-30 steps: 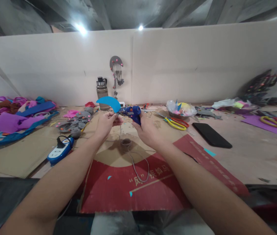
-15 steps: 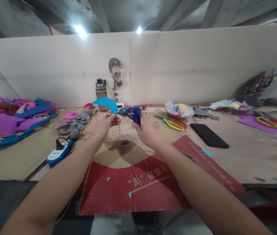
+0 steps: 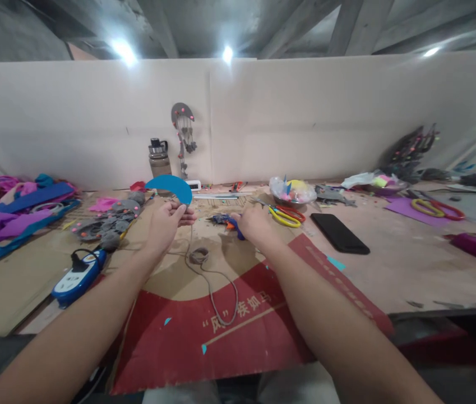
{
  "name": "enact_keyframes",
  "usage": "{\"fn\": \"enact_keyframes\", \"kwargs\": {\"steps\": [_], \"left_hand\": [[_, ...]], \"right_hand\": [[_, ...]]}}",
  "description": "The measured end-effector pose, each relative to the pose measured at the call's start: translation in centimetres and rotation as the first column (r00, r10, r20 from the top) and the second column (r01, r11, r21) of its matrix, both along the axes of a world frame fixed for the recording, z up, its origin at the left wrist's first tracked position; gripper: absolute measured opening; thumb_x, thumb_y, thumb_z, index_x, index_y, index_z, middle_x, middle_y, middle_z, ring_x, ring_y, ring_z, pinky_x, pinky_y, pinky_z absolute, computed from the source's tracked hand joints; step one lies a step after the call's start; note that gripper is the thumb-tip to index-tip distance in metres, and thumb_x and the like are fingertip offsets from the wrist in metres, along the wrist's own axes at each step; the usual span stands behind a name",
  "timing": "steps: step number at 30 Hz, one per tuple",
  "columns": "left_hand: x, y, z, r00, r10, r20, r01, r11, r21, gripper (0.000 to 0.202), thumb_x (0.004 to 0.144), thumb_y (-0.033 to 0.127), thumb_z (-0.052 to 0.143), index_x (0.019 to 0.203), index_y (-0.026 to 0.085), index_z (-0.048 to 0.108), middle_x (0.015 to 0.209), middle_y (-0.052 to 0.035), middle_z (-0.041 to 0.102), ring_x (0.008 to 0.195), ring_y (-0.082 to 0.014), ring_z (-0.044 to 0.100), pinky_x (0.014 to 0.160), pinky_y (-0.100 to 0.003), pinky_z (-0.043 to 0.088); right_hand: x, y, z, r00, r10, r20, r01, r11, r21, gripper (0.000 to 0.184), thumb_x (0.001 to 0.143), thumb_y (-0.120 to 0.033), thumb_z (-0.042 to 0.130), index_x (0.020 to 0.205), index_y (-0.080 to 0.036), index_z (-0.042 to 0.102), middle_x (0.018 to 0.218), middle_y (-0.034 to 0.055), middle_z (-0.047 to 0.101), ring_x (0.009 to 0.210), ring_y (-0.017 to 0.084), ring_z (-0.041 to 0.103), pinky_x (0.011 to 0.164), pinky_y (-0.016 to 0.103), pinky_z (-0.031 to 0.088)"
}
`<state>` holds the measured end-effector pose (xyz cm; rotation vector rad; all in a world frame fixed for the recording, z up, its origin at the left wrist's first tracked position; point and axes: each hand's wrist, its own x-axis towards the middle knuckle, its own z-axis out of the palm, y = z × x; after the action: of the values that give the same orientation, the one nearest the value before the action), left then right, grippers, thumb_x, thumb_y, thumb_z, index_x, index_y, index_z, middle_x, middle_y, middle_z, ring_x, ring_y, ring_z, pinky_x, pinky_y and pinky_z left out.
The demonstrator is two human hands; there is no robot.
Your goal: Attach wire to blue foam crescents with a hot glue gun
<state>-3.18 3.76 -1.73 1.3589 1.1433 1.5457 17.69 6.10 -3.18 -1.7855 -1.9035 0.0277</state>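
Observation:
A blue crescent-shaped felt piece is pinched at its right tip by my left hand. From that hand a thin grey cord runs down to a loose coil on the cardboard, and a loop of it trails over the red part. My right hand is closed around the handle of a blue hot glue gun, low over the board with its nozzle toward the left. My fingers partly cover the handle.
Yellow- and red-handled scissors and a black phone lie to the right. A bowl with plastic wrap stands behind. On the left are a power strip, grey felt pieces and coloured felt scraps. A bottle stands by the wall.
My right hand has lowered the glue gun from beside the felt crescent down to the board. My left hand still holds the crescent. The view has shifted slightly right.

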Motion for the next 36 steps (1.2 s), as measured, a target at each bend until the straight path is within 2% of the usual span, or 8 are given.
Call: {"fn": "enact_keyframes", "kwargs": {"steps": [3,6,9,12,16,21,27,36], "left_hand": [[0.8,-1.1,0.6,0.990,0.049,-0.135,-0.044,0.998,0.043,0.021,0.079,0.033,0.059,0.082,0.013,0.054,0.087,-0.0093,0.068,0.058,-0.0119,0.063,0.043,-0.020,0.041],[1.9,-2.1,1.2,0.966,0.081,-0.246,-0.067,0.996,0.065,0.020,0.082,0.036,0.054,0.084,0.015,0.055,0.079,-0.0049,0.067,0.053,-0.0103,0.059,0.041,-0.020,0.034],[2.8,-2.7,1.5,0.898,0.156,-0.411,-0.131,0.987,0.088,0.021,0.082,0.035,0.054,0.084,0.016,0.062,0.057,0.0009,0.059,0.050,-0.0107,0.053,0.050,-0.022,0.038],[3.2,-2.9,1.5,0.825,0.280,-0.491,-0.224,0.959,0.171,0.021,0.079,0.035,0.057,0.084,0.017,0.066,0.064,0.0001,0.062,0.056,-0.0117,0.053,0.058,-0.024,0.040],[2.7,-2.7,1.2,0.834,0.292,-0.467,-0.240,0.956,0.169,0.022,0.077,0.037,0.059,0.080,0.017,0.066,0.066,0.0001,0.061,0.055,-0.0101,0.050,0.055,-0.023,0.037],[2.2,-2.3,0.8,0.961,0.022,-0.276,-0.023,1.000,0.002,0.026,0.079,0.041,0.057,0.080,0.015,0.062,0.052,0.0022,0.054,0.041,-0.0073,0.041,0.042,-0.021,0.030],[2.6,-2.3,0.5,0.991,-0.118,-0.062,0.116,0.993,-0.031,0.026,0.075,0.037,0.064,0.084,0.013,0.060,0.083,-0.0076,0.067,0.053,-0.0075,0.056,0.043,-0.018,0.035],[3.1,-2.7,0.4,0.981,-0.186,0.053,0.188,0.982,-0.037,0.023,0.074,0.032,0.066,0.083,0.012,0.059,0.079,-0.0060,0.067,0.049,-0.0055,0.054,0.039,-0.016,0.032]], "right_hand": [[-1.6,-0.6,0.5,0.904,0.205,-0.375,-0.184,0.979,0.090,0.019,0.084,-0.033,0.047,0.086,-0.016,0.055,0.100,0.0150,0.061,0.100,0.024,0.055,0.089,0.040,0.040],[-4.1,-1.1,0.5,0.447,0.428,-0.785,-0.471,0.859,0.200,0.022,0.078,-0.028,0.053,0.097,-0.021,0.045,0.106,0.0075,0.058,0.099,0.016,0.057,0.089,0.034,0.043],[-5.5,-1.7,0.4,0.053,0.342,-0.938,-0.612,0.753,0.240,0.041,0.070,-0.021,0.062,0.104,-0.023,0.040,0.103,0.0039,0.059,0.093,0.014,0.059,0.089,0.034,0.044],[-5.5,-2.4,0.4,-0.103,0.175,-0.979,-0.662,0.723,0.199,0.048,0.066,-0.021,0.066,0.106,-0.025,0.038,0.088,-0.0017,0.060,0.072,0.012,0.061,0.082,0.036,0.048],[-4.8,-2.8,0.5,0.002,0.122,-0.993,-0.659,0.747,0.090,0.035,0.066,-0.025,0.064,0.097,-0.022,0.047,0.073,-0.0057,0.052,0.050,0.006,0.046,0.061,0.029,0.047],[-4.2,-2.3,0.5,0.281,0.277,-0.919,-0.505,0.857,0.104,0.014,0.071,-0.032,0.060,0.074,-0.019,0.056,0.065,-0.0036,0.049,0.054,0.008,0.039,0.050,0.023,0.034],[-3.7,-2.3,0.7,0.323,0.372,-0.871,-0.452,0.869,0.203,0.024,0.074,-0.043,0.060,0.076,-0.018,0.060,0.066,-0.0019,0.053,0.056,0.009,0.040,0.053,0.024,0.032],[-3.6,-2.6,1.0,0.385,0.343,-0.857,-0.380,0.905,0.192,0.021,0.072,-0.040,0.061,0.073,-0.018,0.060,0.060,-0.0036,0.047,0.054,0.009,0.036,0.052,0.025,0.030]]}}
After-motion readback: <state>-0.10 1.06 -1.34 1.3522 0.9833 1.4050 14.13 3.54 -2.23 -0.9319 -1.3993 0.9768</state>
